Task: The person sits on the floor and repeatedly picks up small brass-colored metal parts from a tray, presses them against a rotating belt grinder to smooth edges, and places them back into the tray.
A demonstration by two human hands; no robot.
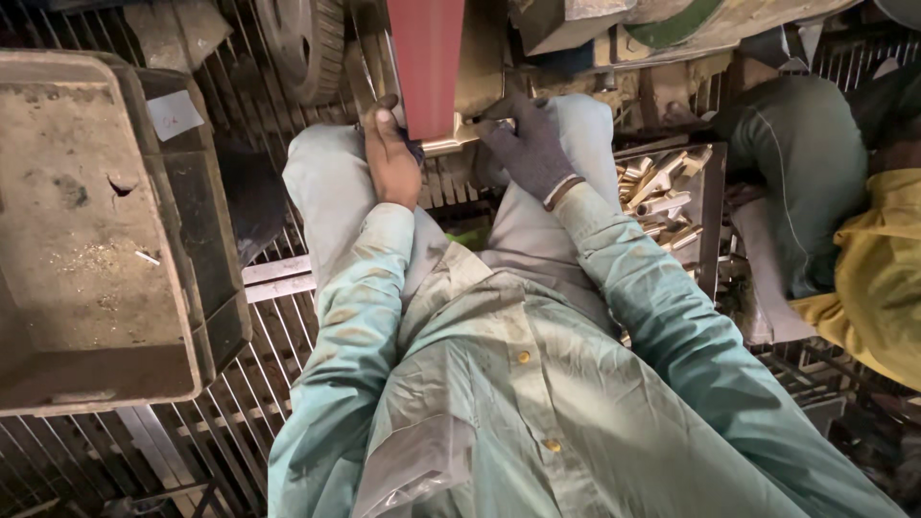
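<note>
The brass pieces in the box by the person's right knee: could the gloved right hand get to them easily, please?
Probably yes. The right hand is at the red belt, and the open-topped box of brass pieces lies just beside that forearm with nothing covering it.

The floor (278,345) was a grating of thin metal bars, crossed by a pale flat strip on the left. A large dusty grey crate (96,230) sat on it at the left, holding only crumbs of debris. At the right, a metal bin (712,221) stood on it, filled with brass-coloured pieces (662,197).
</note>
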